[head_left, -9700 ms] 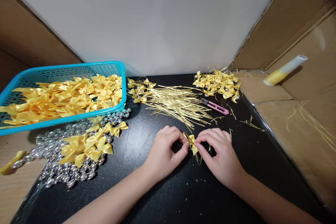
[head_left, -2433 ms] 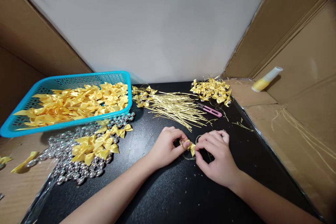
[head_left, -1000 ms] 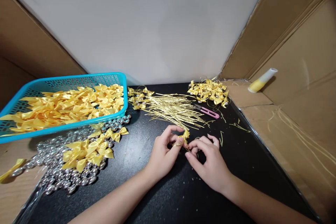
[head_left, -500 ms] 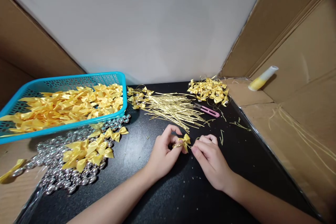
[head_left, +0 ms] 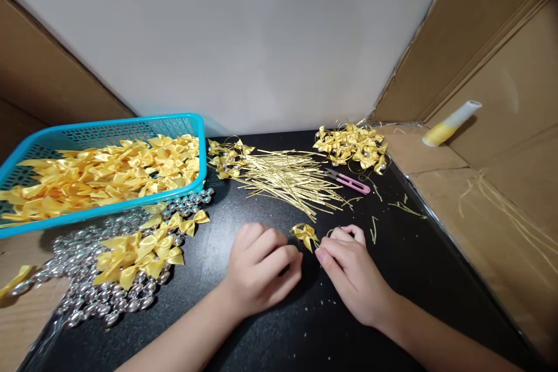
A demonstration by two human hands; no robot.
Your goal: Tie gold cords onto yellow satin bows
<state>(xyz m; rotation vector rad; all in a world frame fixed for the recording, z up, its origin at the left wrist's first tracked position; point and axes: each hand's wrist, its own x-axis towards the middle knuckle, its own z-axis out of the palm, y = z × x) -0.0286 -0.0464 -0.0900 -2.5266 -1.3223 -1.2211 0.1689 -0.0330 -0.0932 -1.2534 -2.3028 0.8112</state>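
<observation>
A small yellow satin bow (head_left: 306, 235) with gold cord on it is just above the black table, between my hands. My right hand (head_left: 351, 261) pinches the gold cord at the bow's right side, thumb against the fingers. Left of the bow, my left hand (head_left: 265, 267) is closed with its fingers curled in, apart from the bow. Anything inside that hand is hidden. Beyond both hands lies a pile of cut gold cords (head_left: 290, 177). Pink-handled thread snips (head_left: 353, 183) rest at the pile's right side.
A blue basket (head_left: 203, 151) of yellow bows stands at the left. Silver beads (head_left: 100, 302) spread before it, with loose bows (head_left: 148, 247) on top. Bows with cords form a heap (head_left: 355, 145) at back right and a smaller one (head_left: 229, 157). A cone-like tube (head_left: 451, 123) leans right.
My left hand has let go of the bow, drawn slightly left and curled shut. The bow now stays by my right hand, which keeps its pinch on the cord. The view has shifted slightly.
</observation>
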